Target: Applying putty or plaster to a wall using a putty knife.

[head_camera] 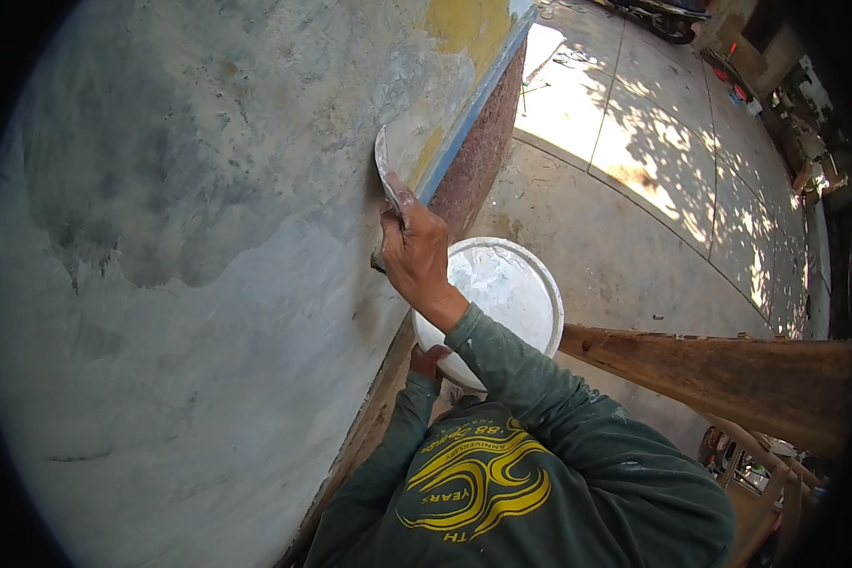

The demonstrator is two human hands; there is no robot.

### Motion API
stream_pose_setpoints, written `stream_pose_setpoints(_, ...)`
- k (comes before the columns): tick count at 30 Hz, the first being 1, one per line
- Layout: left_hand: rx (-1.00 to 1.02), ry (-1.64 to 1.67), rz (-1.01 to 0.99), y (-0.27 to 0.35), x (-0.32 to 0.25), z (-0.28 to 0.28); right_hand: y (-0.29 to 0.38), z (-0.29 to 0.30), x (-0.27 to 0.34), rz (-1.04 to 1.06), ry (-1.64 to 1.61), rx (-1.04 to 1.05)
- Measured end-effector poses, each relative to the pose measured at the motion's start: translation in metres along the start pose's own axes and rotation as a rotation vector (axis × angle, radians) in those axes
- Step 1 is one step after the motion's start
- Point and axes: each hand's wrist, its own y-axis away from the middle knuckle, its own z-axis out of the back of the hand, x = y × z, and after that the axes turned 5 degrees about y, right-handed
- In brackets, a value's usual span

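My right hand (419, 245) grips a putty knife (382, 157). Its thin, curved blade is smeared white and lies close against a plastered wall (255, 341); I cannot tell if the whole edge touches. The handle is mostly hidden by my fingers. Below that wrist is a round white plastic tub (550, 284) with white paste (493, 280) inside. My left hand (429, 358) holds the tub by its near-left side, its fingers partly hidden beneath. Smooth pale grey coating covers the wall's lower part, and rough, darker patches show higher up.
A blue-painted edge (461, 135) borders the wall beside yellow paint (468, 28) and a rough reddish side face (486, 142). To my right juts a wooden beam (710, 376). Concrete paving (653, 177) lies lower down, with a parked motorcycle (667, 21) at the far end.
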Motion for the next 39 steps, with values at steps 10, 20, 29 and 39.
stream_pose_setpoints(10, 0.102, -0.102, 0.024, -0.01, -0.01, -0.009, 0.043, 0.032, 0.013, 0.103, -0.276, 0.202)
stream_pose_setpoints(20, 0.019, -0.289, -0.146, -0.017, -0.004, 0.005, 0.015, 0.003, 0.021, 0.177, 0.007, 0.063)
stream_pose_setpoints(29, 0.105, -0.05, -0.046, -0.008, -0.017, -0.028, -0.001, 0.039, -0.031, -0.012, -0.028, -0.009)
stream_pose_setpoints(39, 0.329, -0.526, -0.49, -0.058, 0.004, -0.004, 0.046, 0.056, 0.029, 0.309, -0.188, 0.412)
